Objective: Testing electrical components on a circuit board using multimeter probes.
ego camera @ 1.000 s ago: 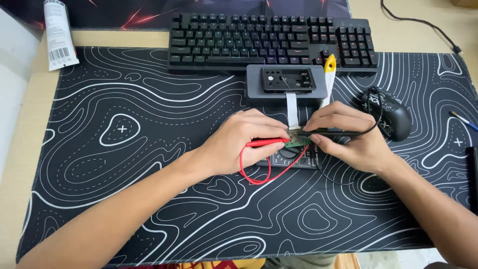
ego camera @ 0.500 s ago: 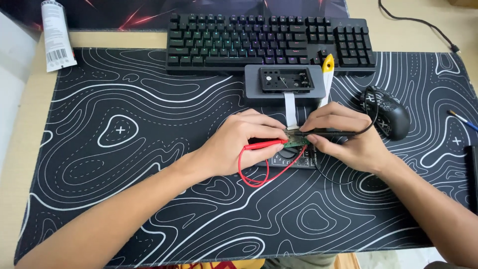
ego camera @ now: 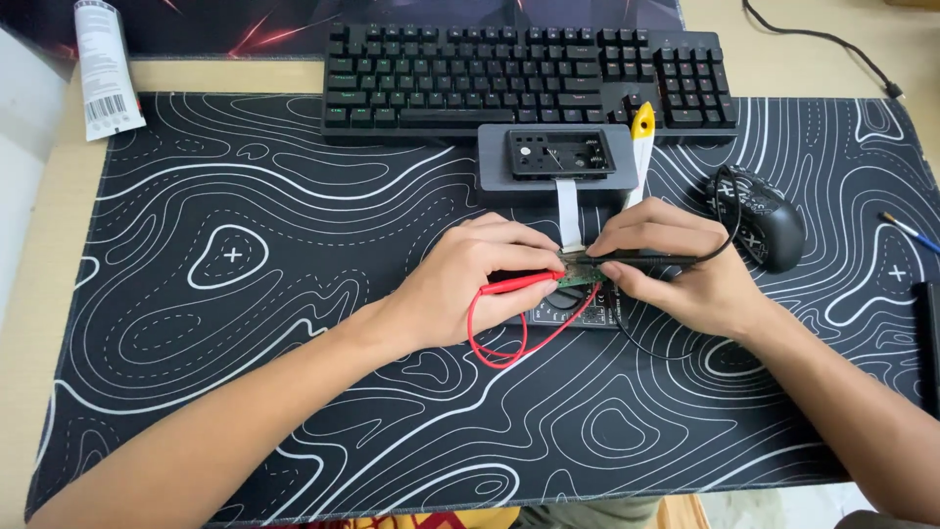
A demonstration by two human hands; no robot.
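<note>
**Head view: both probes on the small board**

Head view shows your left hand (ego camera: 470, 289) with its grip clamped on the red probe (ego camera: 519, 285), tip on the small green circuit board (ego camera: 580, 270). Your right hand (ego camera: 676, 269) is clamped on the black probe (ego camera: 651, 261), touching that board from the other side. The board lies over a dark meter (ego camera: 578, 312); the red lead (ego camera: 509, 338) loops just below it. Beyond the board sits a grey device (ego camera: 553, 162), then the keyboard (ego camera: 529, 73); the mouse (ego camera: 769, 220) lies to its right.
</note>
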